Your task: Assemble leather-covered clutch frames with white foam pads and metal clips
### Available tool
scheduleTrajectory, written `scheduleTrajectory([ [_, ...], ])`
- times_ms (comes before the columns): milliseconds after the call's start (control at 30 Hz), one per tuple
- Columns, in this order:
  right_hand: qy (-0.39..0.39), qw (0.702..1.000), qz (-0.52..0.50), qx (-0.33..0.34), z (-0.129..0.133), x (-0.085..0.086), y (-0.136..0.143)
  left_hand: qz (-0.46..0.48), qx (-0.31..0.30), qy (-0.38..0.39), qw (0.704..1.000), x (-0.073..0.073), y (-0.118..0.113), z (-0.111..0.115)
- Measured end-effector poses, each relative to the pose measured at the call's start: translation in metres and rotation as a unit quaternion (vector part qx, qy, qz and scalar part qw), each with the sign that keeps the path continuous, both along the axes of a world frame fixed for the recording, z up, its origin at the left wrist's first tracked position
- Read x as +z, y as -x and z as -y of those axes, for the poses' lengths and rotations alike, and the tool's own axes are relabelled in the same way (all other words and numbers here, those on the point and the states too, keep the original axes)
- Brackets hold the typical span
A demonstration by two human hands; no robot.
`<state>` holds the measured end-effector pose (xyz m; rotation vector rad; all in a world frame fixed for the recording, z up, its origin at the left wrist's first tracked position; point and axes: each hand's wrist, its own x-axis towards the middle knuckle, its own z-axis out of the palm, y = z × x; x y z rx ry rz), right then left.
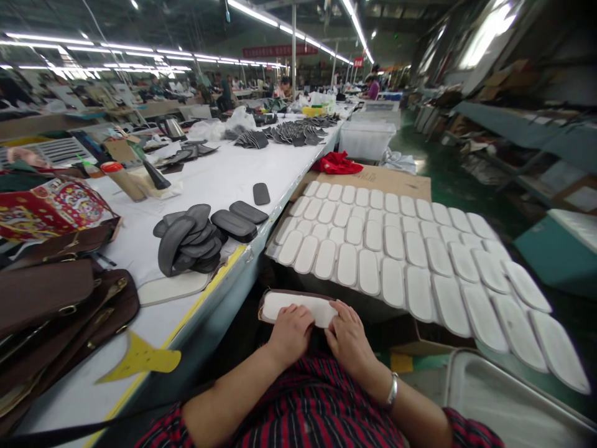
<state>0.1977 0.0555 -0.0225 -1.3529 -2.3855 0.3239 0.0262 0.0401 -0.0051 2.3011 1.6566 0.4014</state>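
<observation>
Over my lap is an oblong panel (280,305) with a white face and a dark brown rim. My left hand (292,330) lies across its near edge, fingers curled onto the white face. At the right end, my right hand (347,330) grips it with the thumb on the near side and fingers over the top. The panel's underside is hidden. To the right, several rows of similar white oblong pieces (393,281) with grey edges lie on a board. Dark grey oval pieces (191,239) are heaped on the white table (205,177) at left.
Brown leather bags (51,298) and a yellow pointed piece (144,358) lie along the table's near left. A red-capped bottle (122,180) stands behind them. Beyond the board are a red cloth (339,163) and a clear plastic bin (366,138). People work farther back.
</observation>
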Motion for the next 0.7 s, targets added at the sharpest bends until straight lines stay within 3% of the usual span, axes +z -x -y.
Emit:
scheduleTrajectory([
  [100, -0.003, 0.999, 0.027, -0.033, -0.005, 0.006, 0.003, 0.026, 0.045, 0.031, 0.998, 0.001, -0.004, -0.006],
  [167, 0.032, 0.998, 0.041, -0.020, -0.012, 0.011, 0.000, 0.108, 0.047, 0.061, 0.991, 0.002, 0.005, -0.008],
  [300, 0.115, 0.988, 0.079, 0.060, -0.033, 0.013, -0.006, 0.358, 0.076, 0.067, 0.928, -0.004, 0.060, 0.001],
  [400, 0.154, 0.974, 0.128, 0.106, -0.048, 0.010, 0.001, 0.346, 0.146, 0.062, 0.925, -0.019, 0.104, 0.017],
  [467, 0.172, 0.964, 0.155, 0.130, -0.055, 0.009, 0.013, 0.309, 0.167, 0.100, 0.931, -0.033, 0.119, 0.024],
  [567, 0.171, 0.958, 0.171, 0.155, -0.063, 0.011, 0.034, 0.343, 0.161, 0.145, 0.914, -0.052, 0.119, 0.024],
  [700, 0.166, 0.955, 0.178, 0.170, -0.072, 0.011, 0.057, 0.443, 0.151, 0.127, 0.874, -0.061, 0.106, 0.014],
])
